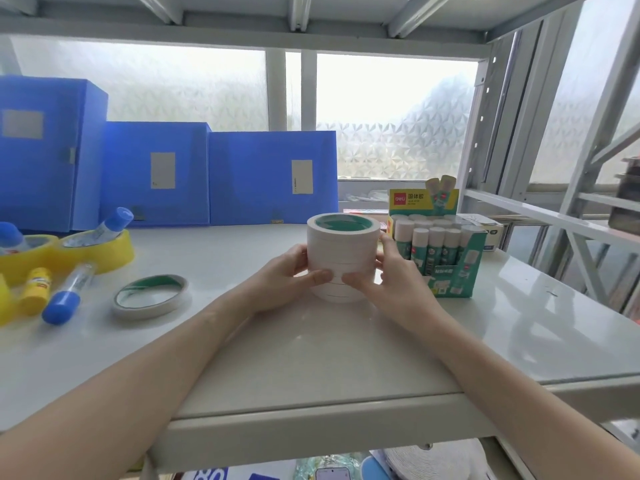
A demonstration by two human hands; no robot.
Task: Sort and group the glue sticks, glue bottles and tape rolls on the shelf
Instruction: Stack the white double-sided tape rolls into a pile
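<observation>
**Both Hands Holding the Tape Stack on the Shelf**

A tall stack of white tape rolls with green inner cores point(341, 258) stands upright on the pale grey metal shelf board point(311, 358), near its middle. This stack serves as the landmark for all positions below.

The left hand point(291, 275) grips the left side of the stack, fingers curled round its wall and the thumb pressed on the front face. The right hand point(391, 275) grips the right side in the same way, thumb on the front, fingers wrapped behind. The two thumb tips lie close together, not touching.

Just right of the stack stands a green and yellow cardboard display box of white-capped glue sticks point(446, 251), sticks upright in rows. The right hand lies between the stack and this box.

Left of the stack and nearer the viewer, a single white tape roll with a green core point(150, 296) lies flat on the board, apart from the stack.

Further left lie two wide yellow tape rolls point(104, 252), with a blue-capped clear glue bottle point(112, 225) leaning in one. In front of them lie a second blue-capped glue bottle point(67, 294) and a small yellow glue stick point(36, 289).

Behind the stack, to the left, three blue plastic file boxes point(273, 178) stand upright.
</observation>
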